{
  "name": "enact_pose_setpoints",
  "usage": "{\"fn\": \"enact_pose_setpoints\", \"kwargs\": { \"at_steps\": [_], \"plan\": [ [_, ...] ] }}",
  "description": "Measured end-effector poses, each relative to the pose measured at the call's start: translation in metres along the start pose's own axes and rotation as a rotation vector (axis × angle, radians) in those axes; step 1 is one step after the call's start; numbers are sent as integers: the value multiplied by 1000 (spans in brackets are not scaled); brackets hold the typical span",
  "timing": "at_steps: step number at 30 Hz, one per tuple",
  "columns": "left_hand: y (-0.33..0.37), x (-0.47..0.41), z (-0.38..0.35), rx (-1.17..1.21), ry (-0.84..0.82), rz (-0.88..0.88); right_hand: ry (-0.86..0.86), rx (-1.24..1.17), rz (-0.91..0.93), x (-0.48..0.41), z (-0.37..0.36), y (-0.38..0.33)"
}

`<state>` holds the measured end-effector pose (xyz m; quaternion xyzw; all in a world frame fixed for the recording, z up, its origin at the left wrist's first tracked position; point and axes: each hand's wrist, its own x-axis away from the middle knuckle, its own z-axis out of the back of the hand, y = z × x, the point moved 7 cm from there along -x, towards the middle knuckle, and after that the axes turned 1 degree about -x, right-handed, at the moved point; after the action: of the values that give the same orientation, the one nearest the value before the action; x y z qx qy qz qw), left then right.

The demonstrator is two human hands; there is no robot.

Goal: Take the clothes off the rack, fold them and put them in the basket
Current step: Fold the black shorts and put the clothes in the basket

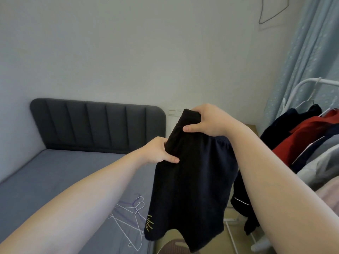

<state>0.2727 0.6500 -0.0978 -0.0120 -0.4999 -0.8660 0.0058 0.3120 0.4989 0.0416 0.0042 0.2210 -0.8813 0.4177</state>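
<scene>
A pair of dark navy shorts with a small yellow print near one hem hangs in the air in front of me. My left hand pinches the waistband's lower left part. My right hand grips the waistband higher up, thumb across the front. The white clothes rack stands at the right with several garments on it: a red one, dark ones and a grey one. No basket is in view.
A bed with a grey-blue sheet and a dark padded headboard fills the left. Several wire hangers lie on the bed near its edge. A light blue curtain hangs behind the rack. Wood floor shows below.
</scene>
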Motion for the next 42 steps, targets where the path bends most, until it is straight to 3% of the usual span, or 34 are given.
{"fn": "enact_pose_setpoints", "kwargs": {
  "at_steps": [6,10,13,22,27,31,34,36,40,42],
  "plan": [
    [-28,-5,-1,-208,201,102,158,92,-25,8,44,14],
    [-68,0,-19,-144,21,315,241,80,-30,10,73,20],
    [-85,6,-33,-139,-50,381,246,31,-19,10,88,20],
    [-76,1,-67,61,-150,335,61,70,28,5,73,16],
    [-73,8,-87,225,-339,257,9,61,22,5,65,21],
    [-44,14,-98,518,-372,187,-8,12,19,9,60,22],
    [-61,5,-89,812,-145,366,-9,-38,16,14,61,20],
    [-78,6,-85,761,21,530,4,-75,18,16,62,19],
    [-105,37,-93,328,-56,831,42,-180,37,21,66,17],
    [-123,60,-98,346,-130,1013,78,-214,42,23,70,17]
  ]
}}
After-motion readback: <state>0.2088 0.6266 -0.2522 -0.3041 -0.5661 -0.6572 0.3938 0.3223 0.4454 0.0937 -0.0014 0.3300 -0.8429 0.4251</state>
